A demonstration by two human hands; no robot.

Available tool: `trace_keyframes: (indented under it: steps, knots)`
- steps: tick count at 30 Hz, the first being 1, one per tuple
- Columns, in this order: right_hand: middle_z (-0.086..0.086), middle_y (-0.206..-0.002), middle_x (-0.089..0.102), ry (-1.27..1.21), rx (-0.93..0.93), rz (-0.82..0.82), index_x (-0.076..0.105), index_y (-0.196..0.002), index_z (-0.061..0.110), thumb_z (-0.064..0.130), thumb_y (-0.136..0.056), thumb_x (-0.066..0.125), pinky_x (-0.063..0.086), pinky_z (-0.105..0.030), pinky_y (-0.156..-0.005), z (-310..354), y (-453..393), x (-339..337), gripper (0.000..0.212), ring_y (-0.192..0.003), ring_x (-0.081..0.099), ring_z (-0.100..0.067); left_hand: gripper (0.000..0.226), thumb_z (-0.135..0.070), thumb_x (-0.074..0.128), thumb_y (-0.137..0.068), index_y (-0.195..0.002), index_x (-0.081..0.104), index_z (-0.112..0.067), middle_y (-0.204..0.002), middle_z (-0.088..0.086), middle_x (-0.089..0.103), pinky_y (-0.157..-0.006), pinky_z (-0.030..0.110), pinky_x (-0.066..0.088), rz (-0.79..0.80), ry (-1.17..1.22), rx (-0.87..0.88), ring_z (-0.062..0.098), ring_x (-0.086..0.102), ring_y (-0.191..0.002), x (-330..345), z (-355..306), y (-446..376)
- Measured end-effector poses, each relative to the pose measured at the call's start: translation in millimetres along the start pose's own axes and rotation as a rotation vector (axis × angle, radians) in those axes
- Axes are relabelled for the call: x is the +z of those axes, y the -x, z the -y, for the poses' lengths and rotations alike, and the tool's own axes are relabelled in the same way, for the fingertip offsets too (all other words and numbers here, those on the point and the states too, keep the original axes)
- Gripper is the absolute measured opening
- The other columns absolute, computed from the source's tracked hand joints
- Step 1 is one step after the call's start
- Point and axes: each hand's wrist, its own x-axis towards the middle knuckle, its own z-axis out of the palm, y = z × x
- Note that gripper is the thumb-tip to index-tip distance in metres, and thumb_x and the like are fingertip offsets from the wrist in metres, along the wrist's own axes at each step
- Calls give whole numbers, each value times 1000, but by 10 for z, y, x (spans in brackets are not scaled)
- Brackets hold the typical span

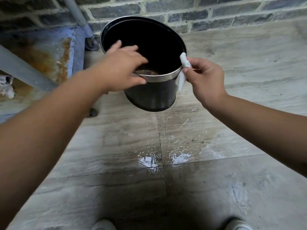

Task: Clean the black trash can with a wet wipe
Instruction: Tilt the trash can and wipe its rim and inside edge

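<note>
The black trash can (150, 95) with a silver rim band stands on the tiled floor by the brick wall, its open mouth facing me. My left hand (123, 68) reaches over the near left rim, fingers spread and blurred; whether it grips the rim is unclear. My right hand (206, 77) pinches a white wet wipe (182, 70) against the can's right rim, and the wipe hangs down the outside.
A wet, shiny patch (164, 158) lies on the grey floor tiles in front of the can. A grey pipe (76, 15) and a rusty blue metal surface (49, 50) are at the left. My white shoes (103, 224) show at the bottom edge.
</note>
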Motion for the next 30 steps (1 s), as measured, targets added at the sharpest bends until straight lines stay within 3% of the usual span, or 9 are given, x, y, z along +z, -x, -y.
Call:
trace_keyframes:
  steps: [3,6,9,11,19,22,25,28,30]
  knots:
    - [20,-81,66,6,-2,-39,65,-82,38,14,-81,69,57,-51,-82,10,10,11,24,-83,67,-17,35,-26,63,-89,-119,64,-9,-123,12,66,-112,63,11,-83,26,2,30,47,-132,14,466,248]
    - [15,-77,62,17,1,-72,59,-70,39,16,-78,68,54,-56,-79,6,-11,27,26,-75,62,-17,15,-15,65,-88,-99,70,-5,-97,15,73,-105,60,30,-146,-52,115,36,64,-99,56,489,214]
    - [6,-78,63,-4,34,-104,59,-71,35,12,-77,65,53,-59,-81,-1,-63,-2,24,-79,65,-30,17,-22,61,-90,-98,70,-9,-94,14,72,-100,50,35,-145,-66,109,36,64,-93,60,343,167]
    - [1,-83,66,-22,55,-136,61,-75,31,10,-77,63,54,-57,-83,-10,-87,-59,21,-90,67,-35,21,-27,56,-92,-97,69,-11,-92,14,71,-86,45,44,-173,-48,86,36,63,-90,82,199,127]
    - [0,-84,69,-68,53,-155,68,-88,18,8,-81,67,57,-38,-80,69,-23,-99,13,-77,65,-11,20,-24,50,-95,-94,63,-9,-92,13,65,-70,39,42,-192,60,-160,36,60,-88,152,-774,-206]
    - [5,-80,70,-75,54,-142,69,-97,12,4,-83,65,54,-25,-74,75,-18,-89,17,-73,66,-6,22,-17,54,-90,-109,63,-13,-107,11,65,-85,37,47,-52,265,8,33,59,-103,20,-702,-301]
    - [-7,-95,73,-47,78,-109,69,-111,8,5,-85,65,57,-31,-86,71,-18,-132,26,-88,70,-20,59,-27,66,-85,-140,46,-23,-140,4,54,-107,38,30,171,175,53,25,47,-130,-203,-92,-168]
    - [-12,-105,73,-11,61,-98,69,-112,7,4,-85,66,55,-40,-92,66,-18,-140,27,-93,69,-27,50,-25,69,-85,-133,56,-18,-143,5,53,-113,58,10,82,-23,-91,21,33,-141,-110,429,99]
    - [-10,-105,73,18,50,-103,70,-110,8,3,-85,66,55,-41,-92,61,-26,-127,26,-92,68,-24,36,-18,69,-86,-121,66,-10,-132,7,62,-113,51,6,-82,59,-71,19,38,-139,11,474,167]
